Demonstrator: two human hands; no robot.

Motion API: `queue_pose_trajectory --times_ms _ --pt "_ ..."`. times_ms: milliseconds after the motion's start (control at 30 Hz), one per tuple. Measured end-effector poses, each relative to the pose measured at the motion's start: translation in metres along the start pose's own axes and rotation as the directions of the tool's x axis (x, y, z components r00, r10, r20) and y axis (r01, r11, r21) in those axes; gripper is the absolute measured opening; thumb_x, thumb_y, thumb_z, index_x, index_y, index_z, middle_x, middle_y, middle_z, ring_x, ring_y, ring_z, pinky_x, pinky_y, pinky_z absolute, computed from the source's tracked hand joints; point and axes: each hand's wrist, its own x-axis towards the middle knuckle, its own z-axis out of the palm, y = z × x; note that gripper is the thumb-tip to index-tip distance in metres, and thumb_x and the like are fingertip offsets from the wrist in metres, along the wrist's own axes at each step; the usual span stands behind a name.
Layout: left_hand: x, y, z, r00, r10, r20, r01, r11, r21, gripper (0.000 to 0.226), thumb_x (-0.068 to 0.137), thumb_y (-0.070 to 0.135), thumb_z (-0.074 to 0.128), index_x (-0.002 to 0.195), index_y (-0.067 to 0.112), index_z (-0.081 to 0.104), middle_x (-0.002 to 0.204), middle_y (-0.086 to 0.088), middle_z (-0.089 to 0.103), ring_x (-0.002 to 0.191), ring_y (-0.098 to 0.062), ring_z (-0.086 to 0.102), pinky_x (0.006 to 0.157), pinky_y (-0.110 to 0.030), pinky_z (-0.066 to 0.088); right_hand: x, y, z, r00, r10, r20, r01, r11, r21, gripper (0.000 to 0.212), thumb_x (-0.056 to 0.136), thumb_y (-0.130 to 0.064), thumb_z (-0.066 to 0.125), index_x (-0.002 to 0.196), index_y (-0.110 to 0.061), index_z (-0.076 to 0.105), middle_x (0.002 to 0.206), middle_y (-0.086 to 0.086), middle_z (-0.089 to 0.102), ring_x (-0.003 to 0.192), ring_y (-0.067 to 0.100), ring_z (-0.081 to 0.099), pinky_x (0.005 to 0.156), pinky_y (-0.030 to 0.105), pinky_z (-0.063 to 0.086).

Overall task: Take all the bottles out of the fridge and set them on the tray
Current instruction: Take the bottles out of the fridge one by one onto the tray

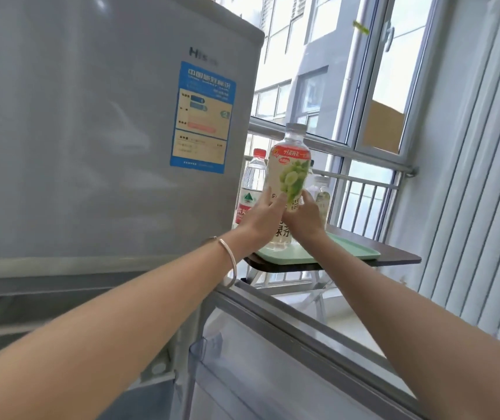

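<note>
A tall green-tea bottle (pixel 288 171) with a grape label and clear cap stands upright with its base on the pale green tray (pixel 354 253). My left hand (pixel 262 218) and my right hand (pixel 304 215) both wrap its lower half. Behind it on the tray stand a water bottle (pixel 250 184) with a red cap and a smaller clear bottle (pixel 321 194). The grey fridge (pixel 91 131) fills the left; its lower door (pixel 273 359) hangs open below my arms.
The tray lies on a small dark folding table (pixel 400 256) by the window. A metal railing (pixel 363 183) runs behind the table. A white ribbed radiator (pixel 469 207) covers the wall at right. A silver bangle (pixel 229 253) circles my left wrist.
</note>
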Motion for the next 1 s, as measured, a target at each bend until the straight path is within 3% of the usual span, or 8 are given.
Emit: queue_pose_trajectory --times_ms 167,267,367,467,567,667,867,1000 --pt "0.026 -0.033 0.006 1.0 -0.018 -0.005 0.018 1.0 -0.005 0.075 0.087 0.065 0.026 0.152 0.029 0.018 0.153 -0.003 0.035 0.143 -0.025 0.03 0.117 -0.05 0.023 0.025 0.033 0.03 0.997 0.038 0.06 -0.04 0.999 0.028 0.068 0.082 -0.038 0.069 0.141 -0.018 0.041 0.13 0.005 0.06 0.114 0.027 0.06 0.091 0.039 0.051" --pt "0.036 -0.045 0.011 1.0 0.002 0.009 -0.002 0.999 0.039 0.081 0.08 0.068 0.023 0.153 0.032 0.014 0.16 0.002 0.021 0.147 -0.02 0.019 0.119 -0.05 0.019 0.039 0.045 0.041 0.994 0.042 0.097 -0.044 0.999 0.023 0.065 0.083 -0.032 0.066 0.141 -0.023 0.039 0.129 0.006 0.063 0.112 0.028 0.062 0.094 0.048 0.053" --pt "0.037 -0.048 0.016 1.0 0.0 -0.008 0.0 0.998 0.07 0.087 0.078 0.069 0.024 0.154 0.03 0.005 0.162 0.004 0.008 0.149 -0.019 0.011 0.12 -0.049 0.015 0.045 0.049 0.044 0.994 0.044 0.103 -0.04 0.998 -0.04 0.064 0.086 -0.028 0.064 0.143 -0.021 0.036 0.126 0.003 0.065 0.108 0.027 0.064 0.09 0.044 0.054" --pt "0.035 -0.052 0.015 1.0 -0.01 0.009 0.009 0.994 0.108 0.087 0.079 0.069 0.025 0.154 0.03 0.007 0.163 0.006 0.006 0.149 -0.019 0.011 0.12 -0.049 0.015 0.038 0.047 0.044 0.99 0.053 0.129 -0.039 0.994 -0.107 0.069 0.088 -0.025 0.064 0.147 -0.018 0.028 0.133 0.007 0.059 0.118 0.03 0.059 0.097 0.043 0.049" --pt "0.018 -0.049 0.005 0.998 -0.006 0.059 -0.005 0.983 0.181 0.079 0.083 0.066 0.028 0.153 0.033 0.012 0.162 0.006 0.014 0.148 -0.017 0.017 0.119 -0.049 0.02 0.013 0.043 0.042 1.0 0.029 0.005 -0.027 0.982 -0.186 0.077 0.086 -0.026 0.066 0.149 -0.012 0.023 0.143 0.013 0.046 0.132 0.032 0.042 0.108 0.043 0.036" --pt "-0.01 -0.045 -0.012 0.995 0.035 0.094 -0.064 0.941 0.332 0.065 0.099 0.047 0.03 0.155 0.022 0.008 0.162 0.003 0.011 0.15 -0.016 0.011 0.121 -0.044 0.016 -0.023 0.03 0.043 0.991 -0.104 -0.081 0.092 0.985 -0.143 0.064 0.086 -0.021 0.065 0.142 -0.012 0.035 0.135 0.009 0.051 0.124 0.026 0.049 0.103 0.037 0.042" --pt "-0.079 -0.051 -0.065 0.979 0.09 0.183 -0.186 0.762 0.621 0.062 0.101 0.044 0.03 0.155 0.023 0.008 0.163 0.0 0.007 0.15 -0.014 0.006 0.122 -0.036 0.011 -0.094 0.0 0.059 0.963 -0.243 0.112 0.259 0.953 -0.156 0.057 0.08 -0.013 0.068 0.132 -0.017 0.043 0.118 0.005 0.059 0.1 0.019 0.059 0.08 0.029 0.046" --pt "-0.134 -0.072 -0.101 0.977 0.072 0.2 -0.194 0.688 0.699 0.061 0.101 0.039 0.034 0.154 0.016 0.014 0.16 -0.006 0.02 0.148 -0.019 0.02 0.12 -0.031 0.016 -0.14 -0.019 0.092 0.936 -0.23 0.267 0.268 0.956 -0.117 0.035 0.08 -0.016 0.06 0.113 -0.02 0.051 0.101 0.0 0.065 0.086 0.021 0.064 0.078 0.042 0.054"
